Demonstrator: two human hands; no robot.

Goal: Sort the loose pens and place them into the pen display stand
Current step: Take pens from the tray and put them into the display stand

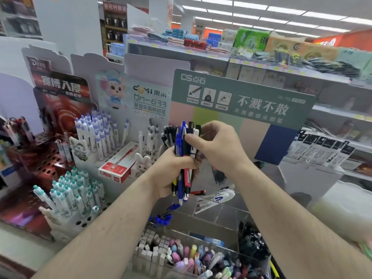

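My left hand (171, 174) grips a bundle of loose pens (184, 158) upright at mid-frame: blue, black, red and white barrels. My right hand (215, 146) reaches in from the right, and its thumb and fingers pinch a white pen at the top of the bundle. Below the hands stands the clear acrylic pen display stand (221, 214). A blue-and-white pen (221, 195) lies in one of its upper compartments and blue pens (161, 217) in another. Pastel pens (187, 256) and black pens (253, 242) fill its front compartments.
White perforated pen stands (96, 133) with purple-capped and teal-capped pens (68, 192) stand to the left, with a red-and-white pen box (118, 164) between them. A green display board (241, 97) rises behind the hands. Store shelves (302, 71) run behind and to the right.
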